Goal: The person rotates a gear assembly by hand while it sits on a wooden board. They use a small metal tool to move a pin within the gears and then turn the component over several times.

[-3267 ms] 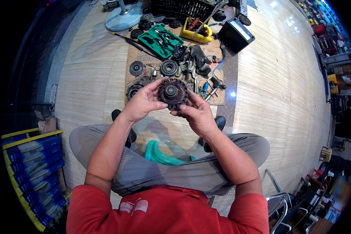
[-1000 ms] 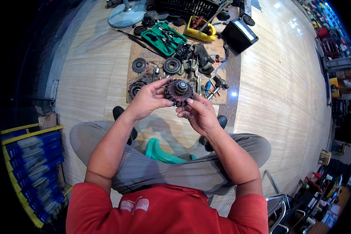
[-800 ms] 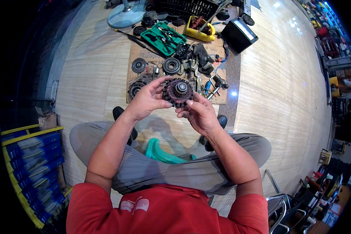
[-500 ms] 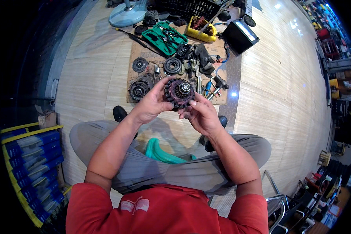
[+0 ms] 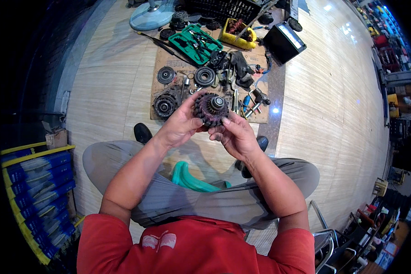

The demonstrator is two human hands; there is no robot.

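Cardboard (image 5: pixel 163 58) lies flat on the pale floor (image 5: pixel 329 105), and a person (image 5: pixel 201 249) sits by its near edge, holding up a dark toothed wheel (image 5: pixel 210 112). The left hand (image 5: pixel 180 128) is curled tight round the wheel's left side, with its thumb on the near rim. The right hand (image 5: pixel 236 135) pinches the other side, thumb on the rim and fingers bent below. The wheel looks dark red inside, and a shiny round post sticks up from its middle.

From where I stand I can see lots of parts on the cardboard. A dark gear part (image 5: pixel 164 106) sits at the near left corner. A flat black disc (image 5: pixel 166 75) is farther up the left edge, and a thick black ring (image 5: pixel 204 76) lies closer to the middle. A tool with a blue handle (image 5: pixel 246 101) is by the near right corner. A green tool case (image 5: pixel 187 45) lies open toward the far edge. A yellow tub (image 5: pixel 242 43) with dark red bits is near the far right corner, and just past the right edge is a black box (image 5: pixel 281 44).
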